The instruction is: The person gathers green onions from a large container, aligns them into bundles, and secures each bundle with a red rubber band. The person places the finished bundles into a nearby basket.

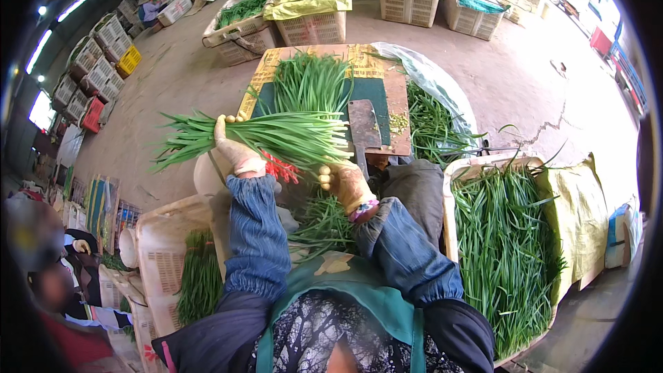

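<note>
A low board point(397, 97) on the concrete floor point(173, 90) bears loose chives point(311, 83) and a cleaver point(364, 124).

Both hands wear pale, grubby work gloves, the left hand point(235, 152) and the right hand point(347, 185) alike. Blue denim sleeve covers sit over dark sleeves, above a green apron with a patterned front.

The bundle of chives point(276, 135) is green, its band point(282, 168) red. Both hands, left hand point(235, 152) and right hand point(347, 185), wear pale yellowish gloves below blue denim sleeves point(259, 235). The cleaver point(364, 124) is dull grey, the apron point(359, 297) teal.
</note>
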A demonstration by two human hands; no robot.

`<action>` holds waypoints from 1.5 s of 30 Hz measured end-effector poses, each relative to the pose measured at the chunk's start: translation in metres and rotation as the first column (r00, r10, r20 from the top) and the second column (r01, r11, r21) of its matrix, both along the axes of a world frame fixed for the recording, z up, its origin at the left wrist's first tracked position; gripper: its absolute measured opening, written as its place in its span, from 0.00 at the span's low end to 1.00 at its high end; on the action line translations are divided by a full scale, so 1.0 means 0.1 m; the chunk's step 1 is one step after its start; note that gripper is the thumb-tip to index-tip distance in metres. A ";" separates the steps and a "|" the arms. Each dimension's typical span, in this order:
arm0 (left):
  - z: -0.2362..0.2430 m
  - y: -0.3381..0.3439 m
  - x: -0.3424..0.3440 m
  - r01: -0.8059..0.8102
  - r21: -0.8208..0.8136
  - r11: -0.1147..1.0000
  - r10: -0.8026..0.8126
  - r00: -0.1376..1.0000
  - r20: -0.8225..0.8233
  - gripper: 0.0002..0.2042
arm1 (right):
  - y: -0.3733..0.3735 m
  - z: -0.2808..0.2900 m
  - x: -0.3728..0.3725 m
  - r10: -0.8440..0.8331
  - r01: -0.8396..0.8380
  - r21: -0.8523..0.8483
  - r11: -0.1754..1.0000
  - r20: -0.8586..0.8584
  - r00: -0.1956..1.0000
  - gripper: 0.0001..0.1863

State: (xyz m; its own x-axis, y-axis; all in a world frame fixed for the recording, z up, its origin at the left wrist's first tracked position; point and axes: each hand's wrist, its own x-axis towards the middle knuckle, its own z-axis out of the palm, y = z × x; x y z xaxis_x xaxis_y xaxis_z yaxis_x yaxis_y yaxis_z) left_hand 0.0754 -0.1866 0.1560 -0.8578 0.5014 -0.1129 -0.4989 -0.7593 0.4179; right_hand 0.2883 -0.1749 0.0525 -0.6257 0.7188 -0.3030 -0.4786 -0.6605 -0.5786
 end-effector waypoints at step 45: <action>-0.14 -0.20 1.28 0.487 -0.229 0.843 0.184 -0.660 -0.729 0.10 | 0.07 0.71 0.36 0.562 -0.555 0.156 0.817 -0.429 0.707 0.41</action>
State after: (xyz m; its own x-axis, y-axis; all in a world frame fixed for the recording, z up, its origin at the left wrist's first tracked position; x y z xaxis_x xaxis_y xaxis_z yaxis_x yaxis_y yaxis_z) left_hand 0.2038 -0.2064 0.1419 0.7457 0.3223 0.5832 0.1984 -0.9429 0.2674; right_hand 0.3245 -0.1678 0.1238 -0.9743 0.1964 0.1104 -0.2247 -0.8829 -0.4124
